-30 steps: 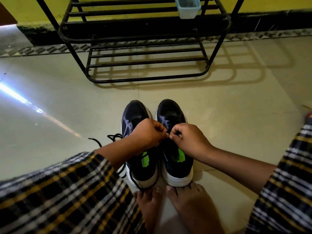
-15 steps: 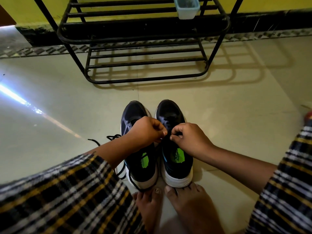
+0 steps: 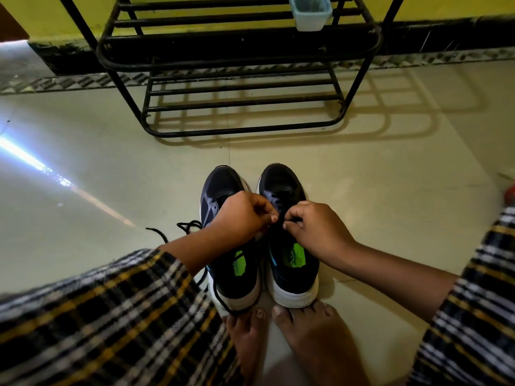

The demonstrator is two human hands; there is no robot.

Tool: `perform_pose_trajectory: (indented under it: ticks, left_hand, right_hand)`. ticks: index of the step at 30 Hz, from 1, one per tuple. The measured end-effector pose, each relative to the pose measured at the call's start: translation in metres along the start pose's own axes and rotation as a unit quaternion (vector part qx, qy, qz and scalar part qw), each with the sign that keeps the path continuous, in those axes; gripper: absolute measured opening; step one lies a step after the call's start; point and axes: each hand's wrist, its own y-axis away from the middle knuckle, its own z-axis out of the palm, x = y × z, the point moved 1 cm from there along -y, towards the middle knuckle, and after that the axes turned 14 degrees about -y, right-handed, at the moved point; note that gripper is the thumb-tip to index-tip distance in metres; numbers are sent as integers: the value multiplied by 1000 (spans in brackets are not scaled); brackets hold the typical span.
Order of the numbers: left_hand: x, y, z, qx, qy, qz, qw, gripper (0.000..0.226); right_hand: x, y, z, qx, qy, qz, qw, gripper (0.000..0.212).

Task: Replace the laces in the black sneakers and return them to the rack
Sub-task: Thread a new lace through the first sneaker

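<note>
While over the right sneaker [image 3: 289, 263], both hands curled, pinching lace [image 3: 281, 215].

open floor [image 3: 362, 218] right of sneakers [image 3: 289, 263] | rack [image 3: 239, 129] blocks ahead | loose lace [image 3: 189, 227] lies left

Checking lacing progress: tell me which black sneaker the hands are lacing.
The right-hand black sneaker: both hands pinch its lace over the tongue. The left-hand black sneaker trails loose lace.

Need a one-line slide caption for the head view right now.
Both hands, left hand and right hand, pinch a black lace over the right-side sneaker, rack beyond.
</note>
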Motion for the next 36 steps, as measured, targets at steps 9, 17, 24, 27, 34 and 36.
perform_pose_trajectory:
  ticks: [9,17,24,27,34,36]
  left_hand:
    - [4,1,-26,167,9,-5,986,13]
    - [24,4,-66,229,381,10,896,15]
    - [19,11,-42,105,26,37,993,14]
    - [10,16,-31,80,-204,101,970,39]
    - [3,19,-29,-23,-332,119,935,24]
    - [3,18,-34,25,-281,137,950,21]
  right_hand:
    - [4,7,-7,-16,-6,-18,1000,30]
    - [13,9,-5,-1,-8,-11,1000,35]
    - [12,13,-5,52,75,-67,994,56]
    - [17,15,-4,55,83,-40,994,63]
    - [22,18,7,75,9,11,997,60]
    - [21,18,8,80,17,15,997,62]
